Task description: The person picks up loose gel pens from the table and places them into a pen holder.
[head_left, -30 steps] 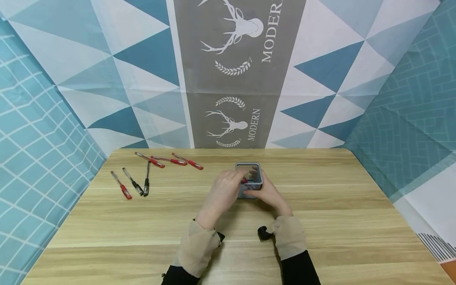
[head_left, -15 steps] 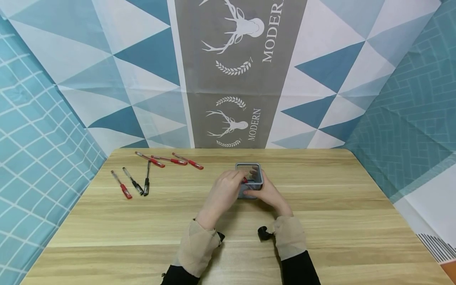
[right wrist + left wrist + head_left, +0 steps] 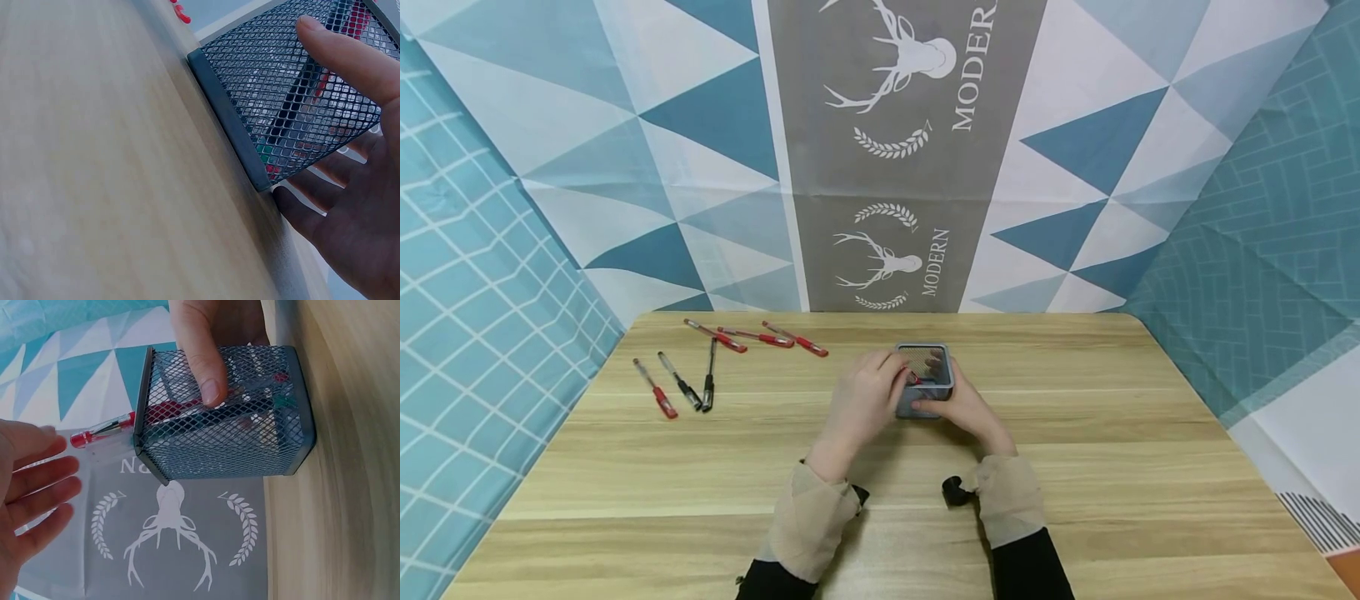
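Note:
A dark mesh pen holder point(image 3: 917, 403) stands upright on the wooden table, gripped by my right hand point(image 3: 967, 410). In the right wrist view the thumb point(image 3: 350, 59) presses one mesh side while the other fingers go round behind. Inside the holder point(image 3: 231, 447) are a red pen point(image 3: 105, 429), its top sticking out past the rim, and a dark pen seen through the mesh. Just off the red pen's top, my left hand point(image 3: 861, 400) has its fingers point(image 3: 50, 494) loosely extended, with nothing in them, left of the holder's opening.
Several pens lie on the table's left side. Nearer are a red pen point(image 3: 657, 392) and two black pens point(image 3: 682, 386), one of them point(image 3: 709, 379) angled toward the back. Red pens point(image 3: 775, 340) lie along the back edge, by the patterned backdrop point(image 3: 715, 208).
My left hand has drawn slightly left, away from the holder's opening, and its fingers have come off the red pen's top. The right hand and the holder have stayed in place.

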Available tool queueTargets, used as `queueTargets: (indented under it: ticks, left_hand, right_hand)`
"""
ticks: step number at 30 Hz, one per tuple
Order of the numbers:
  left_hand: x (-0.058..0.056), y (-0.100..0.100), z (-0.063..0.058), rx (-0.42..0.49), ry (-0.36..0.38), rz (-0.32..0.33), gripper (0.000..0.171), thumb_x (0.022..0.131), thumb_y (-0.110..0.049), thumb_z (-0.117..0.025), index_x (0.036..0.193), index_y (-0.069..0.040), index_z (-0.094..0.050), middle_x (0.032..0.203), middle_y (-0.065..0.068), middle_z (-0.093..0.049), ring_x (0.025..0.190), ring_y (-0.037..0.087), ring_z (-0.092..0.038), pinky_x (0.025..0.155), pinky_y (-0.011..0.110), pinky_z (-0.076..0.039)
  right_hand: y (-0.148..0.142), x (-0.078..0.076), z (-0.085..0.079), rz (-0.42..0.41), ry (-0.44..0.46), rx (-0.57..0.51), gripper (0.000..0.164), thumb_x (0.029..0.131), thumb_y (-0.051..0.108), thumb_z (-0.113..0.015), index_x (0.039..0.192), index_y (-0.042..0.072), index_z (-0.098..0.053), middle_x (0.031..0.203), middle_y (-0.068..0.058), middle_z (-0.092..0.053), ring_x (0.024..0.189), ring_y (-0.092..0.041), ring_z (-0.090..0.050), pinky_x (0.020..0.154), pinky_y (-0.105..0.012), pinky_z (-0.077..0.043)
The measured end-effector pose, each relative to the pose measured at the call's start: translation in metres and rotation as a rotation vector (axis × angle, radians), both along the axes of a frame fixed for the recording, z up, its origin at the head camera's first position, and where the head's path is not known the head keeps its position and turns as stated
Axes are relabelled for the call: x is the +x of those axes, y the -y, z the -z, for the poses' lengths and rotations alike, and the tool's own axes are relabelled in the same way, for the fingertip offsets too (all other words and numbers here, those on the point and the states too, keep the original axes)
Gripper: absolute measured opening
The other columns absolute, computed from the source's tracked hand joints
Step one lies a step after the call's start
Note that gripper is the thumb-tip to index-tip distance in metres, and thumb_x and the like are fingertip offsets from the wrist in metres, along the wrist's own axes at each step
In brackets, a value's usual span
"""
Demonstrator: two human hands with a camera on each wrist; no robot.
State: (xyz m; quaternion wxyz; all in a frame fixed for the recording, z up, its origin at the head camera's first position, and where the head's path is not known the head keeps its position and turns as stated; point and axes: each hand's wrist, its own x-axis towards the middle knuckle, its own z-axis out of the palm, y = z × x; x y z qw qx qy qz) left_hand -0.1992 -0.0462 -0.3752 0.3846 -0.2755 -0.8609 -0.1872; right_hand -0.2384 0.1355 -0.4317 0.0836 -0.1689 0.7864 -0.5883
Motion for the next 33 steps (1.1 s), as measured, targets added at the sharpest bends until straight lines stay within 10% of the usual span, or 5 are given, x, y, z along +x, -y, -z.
queueTargets:
  ticks: [22, 33]
  left_hand:
    - [-0.015, 0.069, -0.004, 0.245, -0.1, -0.308, 0.011, 0.083, -0.012, -0.064, 0.082, -0.001, -0.065, 0.075, 0.012, -0.064, 0.07, 0.031, -0.06, 0.067, 0.042, -0.048]
    - [-0.017, 0.098, 0.003, 0.299, 0.091, -0.457, 0.014, 0.083, -0.008, -0.061, 0.094, 0.0, -0.064, 0.089, 0.016, -0.066, 0.082, 0.034, -0.06, 0.075, 0.046, -0.046]
  right_hand:
    - [0.001, 0.0, -0.001, 0.001, -0.009, 0.0, 0.089, 0.073, 0.008, -0.075, 0.141, 0.004, -0.019, 0.141, -0.026, -0.03, 0.131, -0.038, -0.03, 0.106, -0.05, -0.027]
    - [0.001, 0.0, -0.002, -0.004, -0.016, -0.001, 0.087, 0.073, 0.005, -0.073, 0.141, 0.002, -0.018, 0.141, -0.028, -0.029, 0.13, -0.04, -0.03, 0.105, -0.051, -0.028]
